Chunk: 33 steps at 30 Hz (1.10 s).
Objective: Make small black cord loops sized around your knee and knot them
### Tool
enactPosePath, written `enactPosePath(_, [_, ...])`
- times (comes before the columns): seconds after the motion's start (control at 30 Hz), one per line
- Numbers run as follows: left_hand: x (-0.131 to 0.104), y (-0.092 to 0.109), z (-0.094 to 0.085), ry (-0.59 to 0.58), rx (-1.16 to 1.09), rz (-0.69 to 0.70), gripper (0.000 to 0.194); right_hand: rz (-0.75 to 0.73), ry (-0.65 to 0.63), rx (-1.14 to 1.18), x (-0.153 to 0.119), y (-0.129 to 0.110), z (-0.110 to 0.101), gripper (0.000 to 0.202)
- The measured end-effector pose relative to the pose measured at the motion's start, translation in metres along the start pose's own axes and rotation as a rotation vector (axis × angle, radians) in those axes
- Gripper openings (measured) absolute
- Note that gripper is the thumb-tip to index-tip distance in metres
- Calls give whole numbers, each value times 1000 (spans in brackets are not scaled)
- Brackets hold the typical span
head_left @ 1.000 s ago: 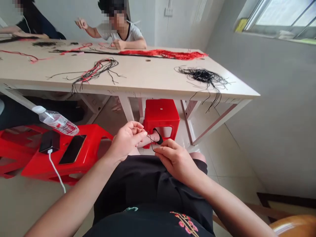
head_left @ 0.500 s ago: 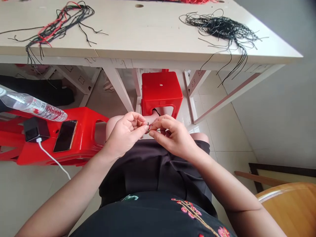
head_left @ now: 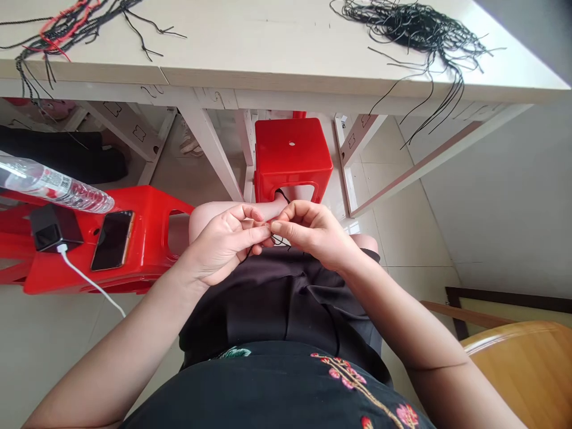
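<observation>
- Two bare hands meet near the centre: the left hand (head_left: 223,241) and the right hand (head_left: 317,232) both have narrow fingers, pinching a thin black cord (head_left: 281,241) above the lap.
- The cord makes small loops beside the fingertips; its exact crossing is hidden.
- I judge the step is fine cord handling; the next move calls for a firm left pinch and a gentle right guiding.
- At 1 o'clock, a black cord bundle (head_left: 415,27) lies on the worktop (head_left: 268,36); at 11 o'clock, red-and-black cords (head_left: 67,27).
- At 12 o'clock stands a red stool (head_left: 293,152).
</observation>
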<state>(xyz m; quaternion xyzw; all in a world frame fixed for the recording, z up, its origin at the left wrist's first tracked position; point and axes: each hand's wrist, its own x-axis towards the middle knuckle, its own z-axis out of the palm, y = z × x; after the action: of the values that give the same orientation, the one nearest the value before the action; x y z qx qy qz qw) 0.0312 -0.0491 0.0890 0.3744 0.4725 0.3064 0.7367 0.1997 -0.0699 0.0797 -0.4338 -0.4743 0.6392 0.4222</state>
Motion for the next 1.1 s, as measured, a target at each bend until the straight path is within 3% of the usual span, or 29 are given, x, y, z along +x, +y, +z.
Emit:
enactPosePath(0.2, [1,-2,-5,-34,-85,-105,27,-18,2,33,-1,1,1,40])
enactPosePath(0.43, [0,-6,-3,-9,-21,34,27,-58,22,-68,-4,5,3,42])
enactPosePath(0.6, [-2,-7,-4,-37,88,133,27,-25,-83,-64,-4,1,-4,38])
enactPosePath(0.73, [-6,-8,-2,-58,110,84,28,-135,-167,-228,8,-2,-22,31])
enactPosePath(0.8, [-7,-7,-1,-47,93,52,29,-223,-49,-369,13,2,-28,26])
enactPosePath(0.93, [-9,-4,1,9,27,47,31,-439,403,-488,5,25,-21,18])
enactPosePath(1.0, [-9,-2,0,20,17,77,30,-479,392,-442,-8,40,-10,19])
enactPosePath(1.1, [-7,0,-1,37,47,123,29,-476,215,-445,-27,51,-1,25])
